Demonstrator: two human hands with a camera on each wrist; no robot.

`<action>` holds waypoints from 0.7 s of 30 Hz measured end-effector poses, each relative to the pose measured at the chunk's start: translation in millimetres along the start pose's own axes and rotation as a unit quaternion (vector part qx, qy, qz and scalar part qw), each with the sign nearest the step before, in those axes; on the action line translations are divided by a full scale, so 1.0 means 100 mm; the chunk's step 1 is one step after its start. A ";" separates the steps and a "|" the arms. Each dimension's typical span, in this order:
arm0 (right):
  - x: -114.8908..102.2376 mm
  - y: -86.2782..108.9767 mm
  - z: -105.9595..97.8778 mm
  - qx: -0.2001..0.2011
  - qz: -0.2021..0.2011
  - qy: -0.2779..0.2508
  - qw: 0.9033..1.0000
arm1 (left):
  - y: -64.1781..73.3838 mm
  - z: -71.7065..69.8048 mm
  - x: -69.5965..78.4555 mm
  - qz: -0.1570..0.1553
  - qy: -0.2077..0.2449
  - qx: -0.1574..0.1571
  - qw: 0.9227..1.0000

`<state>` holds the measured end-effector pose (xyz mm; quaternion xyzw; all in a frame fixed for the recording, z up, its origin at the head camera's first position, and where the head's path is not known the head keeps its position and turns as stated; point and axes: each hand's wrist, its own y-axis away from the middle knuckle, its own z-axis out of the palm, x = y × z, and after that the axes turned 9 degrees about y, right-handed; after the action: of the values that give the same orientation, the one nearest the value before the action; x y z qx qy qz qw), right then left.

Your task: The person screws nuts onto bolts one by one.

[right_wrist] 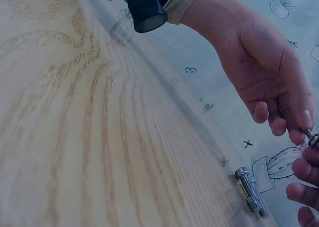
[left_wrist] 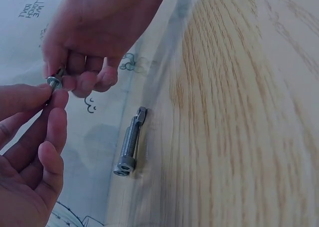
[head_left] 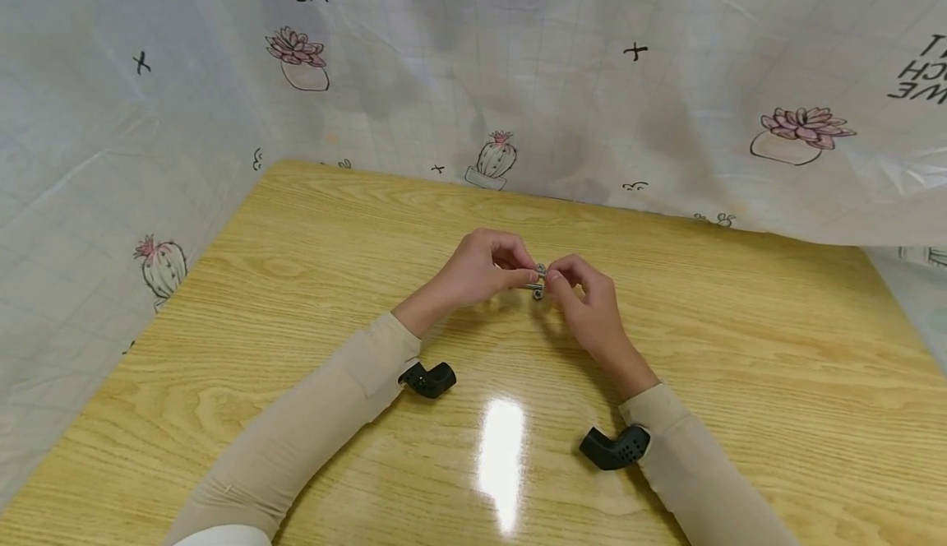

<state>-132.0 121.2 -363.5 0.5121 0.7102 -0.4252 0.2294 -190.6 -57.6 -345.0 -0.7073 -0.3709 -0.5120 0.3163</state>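
My left hand [head_left: 484,270] pinches a small metal bolt [left_wrist: 55,81] between thumb and fingertips. A ring-like collar, either a nut or a washer, shows on the bolt. From the other side my right hand [head_left: 592,303] holds the bolt's far end with thumb and forefinger; its other fingers curl loosely. The fingertips hide much of the bolt. On the table close to both hands lie socket-head bolts [left_wrist: 129,142], side by side, with a nut at one end. The right wrist view shows these bolts [right_wrist: 251,192] near the lower right.
The wood-grain table [head_left: 333,225] spreads around both hands. A white printed plastic sheet [head_left: 562,77] hangs behind it and at the left. Black curved mounts [head_left: 429,380] stick out from both wrists. A bright reflection lies on the table in front.
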 end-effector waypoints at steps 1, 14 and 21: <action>0.01 0.00 0.00 -0.002 0.001 0.002 1.000 | 0.00 0.00 0.00 0.004 -0.002 -0.003 1.000; 0.07 0.04 0.07 0.002 0.018 0.021 1.000 | 0.06 0.01 -0.04 -0.002 0.005 -0.020 1.000; 0.31 0.06 0.16 0.033 -0.018 0.011 0.999 | 0.09 -0.01 -0.07 -0.001 0.014 0.007 1.000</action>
<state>-139.6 124.4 -397.7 0.5113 0.7074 -0.4467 0.1963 -185.5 -64.6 -351.8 -0.6976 -0.3710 -0.5190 0.3262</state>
